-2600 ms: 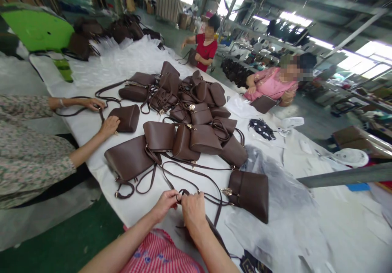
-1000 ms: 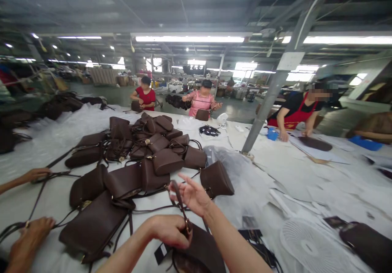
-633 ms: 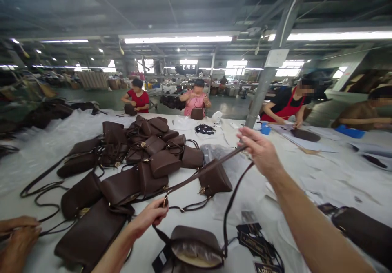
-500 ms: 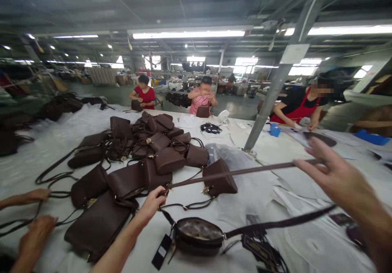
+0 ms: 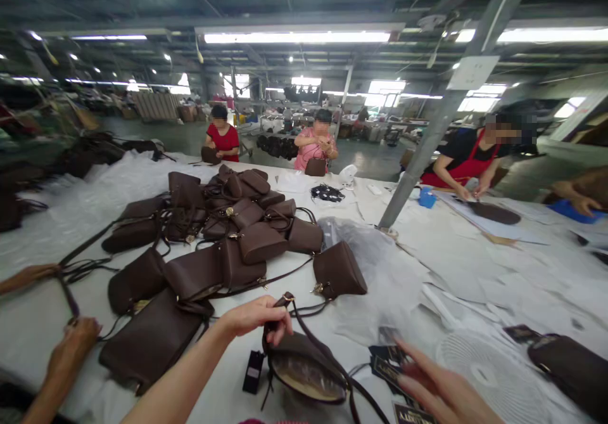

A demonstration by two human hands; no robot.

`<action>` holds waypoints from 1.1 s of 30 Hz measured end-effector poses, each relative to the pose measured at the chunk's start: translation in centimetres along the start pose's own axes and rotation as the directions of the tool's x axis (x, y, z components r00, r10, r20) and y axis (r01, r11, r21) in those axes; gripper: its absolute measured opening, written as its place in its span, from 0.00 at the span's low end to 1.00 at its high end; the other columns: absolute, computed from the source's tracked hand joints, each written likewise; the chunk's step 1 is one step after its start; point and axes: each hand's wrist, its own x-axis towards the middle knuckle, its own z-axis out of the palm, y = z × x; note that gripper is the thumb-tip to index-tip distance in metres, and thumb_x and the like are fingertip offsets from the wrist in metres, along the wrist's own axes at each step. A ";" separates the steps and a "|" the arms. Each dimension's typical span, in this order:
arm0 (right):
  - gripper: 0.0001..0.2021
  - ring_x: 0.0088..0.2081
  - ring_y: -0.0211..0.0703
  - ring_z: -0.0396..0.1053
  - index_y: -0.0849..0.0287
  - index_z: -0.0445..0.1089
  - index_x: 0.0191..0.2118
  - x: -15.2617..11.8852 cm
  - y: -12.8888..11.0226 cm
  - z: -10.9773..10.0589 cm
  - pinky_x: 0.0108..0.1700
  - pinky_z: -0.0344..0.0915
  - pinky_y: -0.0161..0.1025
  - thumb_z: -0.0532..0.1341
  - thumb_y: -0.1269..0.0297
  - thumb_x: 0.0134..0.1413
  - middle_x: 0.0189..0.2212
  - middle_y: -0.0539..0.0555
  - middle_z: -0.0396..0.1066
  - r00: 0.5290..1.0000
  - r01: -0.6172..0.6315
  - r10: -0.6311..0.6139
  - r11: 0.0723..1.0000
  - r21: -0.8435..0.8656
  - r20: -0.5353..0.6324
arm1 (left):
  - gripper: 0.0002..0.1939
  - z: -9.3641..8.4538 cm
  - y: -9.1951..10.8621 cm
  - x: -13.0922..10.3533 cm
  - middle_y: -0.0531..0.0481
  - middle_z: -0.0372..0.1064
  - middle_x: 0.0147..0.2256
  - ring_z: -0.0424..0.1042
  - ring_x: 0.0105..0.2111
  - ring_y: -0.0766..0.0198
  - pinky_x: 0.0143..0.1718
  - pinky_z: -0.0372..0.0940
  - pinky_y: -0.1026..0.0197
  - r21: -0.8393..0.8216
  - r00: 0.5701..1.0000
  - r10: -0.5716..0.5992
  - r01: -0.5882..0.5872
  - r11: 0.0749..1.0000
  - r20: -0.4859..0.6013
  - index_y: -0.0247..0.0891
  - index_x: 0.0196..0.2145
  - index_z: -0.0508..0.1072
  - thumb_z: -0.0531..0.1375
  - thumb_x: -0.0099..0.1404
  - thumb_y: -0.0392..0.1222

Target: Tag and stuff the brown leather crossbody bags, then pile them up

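My left hand (image 5: 261,318) is closed on a brown strap (image 5: 286,298) near its metal ring, just above a small brown bag (image 5: 304,357). The bag is tilted, and its oval opening shows a patterned lining. A black hang tag (image 5: 253,371) lies beside the bag's left side. My right hand (image 5: 439,383), somewhat blurred, has its fingers apart at the black tags with gold lettering (image 5: 387,370). Whether it touches them I cannot tell. Past the bag's right side, the loose strap runs down towards the table's near edge.
Brown bags (image 5: 263,243) are heaped at left centre. Another person's hands (image 5: 78,341) hold straps at the left. A metal post (image 5: 418,158) rises from the table beside clear plastic (image 5: 354,246). A white fan (image 5: 489,373) lies at the right. Several co-workers sit or stand beyond.
My left hand has lifted and tilted the small bag. The strap, stretched between both hands before, now hangs loose. My right hand has let it go and come down left to the tags.
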 end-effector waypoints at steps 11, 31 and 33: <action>0.15 0.24 0.35 0.64 0.62 0.73 0.33 12.3 -13.8 9.1 0.26 0.61 0.31 0.57 0.55 0.55 0.24 0.50 0.71 0.730 0.225 -0.239 0.969 0.105 0.640 | 0.08 1.4 0.5 0.2 0.56 0.63 0.28 0.59 0.30 0.67 0.31 0.55 0.66 0.258 0.987 0.036 0.005 0.966 -0.156 0.36 0.32 0.72 0.62 0.51 0.38; 0.09 0.21 0.34 0.64 0.61 0.71 0.38 11.3 -11.4 8.1 0.24 0.55 0.29 0.53 0.68 0.57 0.20 0.47 0.69 0.796 0.396 -0.314 0.917 -0.053 0.518 | 0.10 -1.8 -6.1 1.7 0.51 0.67 0.30 0.66 0.34 0.60 0.36 0.57 0.61 0.636 0.617 0.383 0.256 0.728 -0.687 0.39 0.31 0.65 0.50 0.55 0.28; 0.10 0.22 0.34 0.64 0.60 0.69 0.32 11.6 -11.1 7.8 0.24 0.53 0.29 0.51 0.71 0.58 0.21 0.49 0.69 0.839 0.472 -0.354 0.852 -0.227 0.413 | 0.07 -2.2 -6.0 1.4 0.54 0.65 0.28 0.65 0.32 0.62 0.34 0.57 0.63 0.554 0.672 0.327 0.150 0.819 -0.665 0.39 0.29 0.62 0.52 0.53 0.29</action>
